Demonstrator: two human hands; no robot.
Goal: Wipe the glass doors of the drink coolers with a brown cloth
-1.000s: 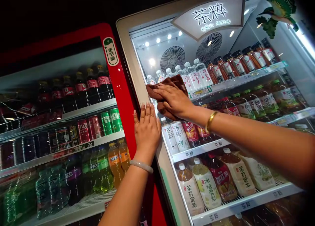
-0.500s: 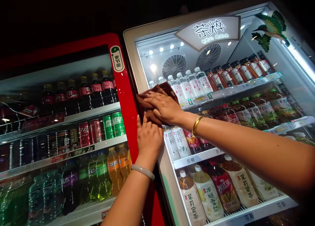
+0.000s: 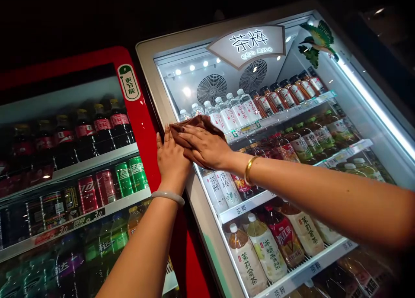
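A brown cloth (image 3: 207, 124) lies bunched against the left edge of the lit, beige-framed drinks fridge (image 3: 150, 68). My right hand (image 3: 204, 146) presses flat on the cloth, fingers stretched out to the left, a gold bangle at the wrist. Just below and left of it, my left hand (image 3: 173, 161) rests with fingers pointing up and somewhat apart, beside the cloth's left end, where the red fridge's frame (image 3: 144, 129) meets the beige one. A pale bangle circles that wrist. The right hand partly covers the left hand's inner side.
Behind the beige fridge's glass stand rows of bottles (image 3: 244, 107) on shelves, under a fan-shaped sign (image 3: 249, 45). A green bird decoration (image 3: 319, 38) is at its upper right. The red fridge holds dark bottles (image 3: 119, 118) and green cans (image 3: 125, 179).
The whole view has shifted, so both fridges and my hands appear further left. My right hand and the cloth sit slightly lower over the beige frame, closer across my left hand.
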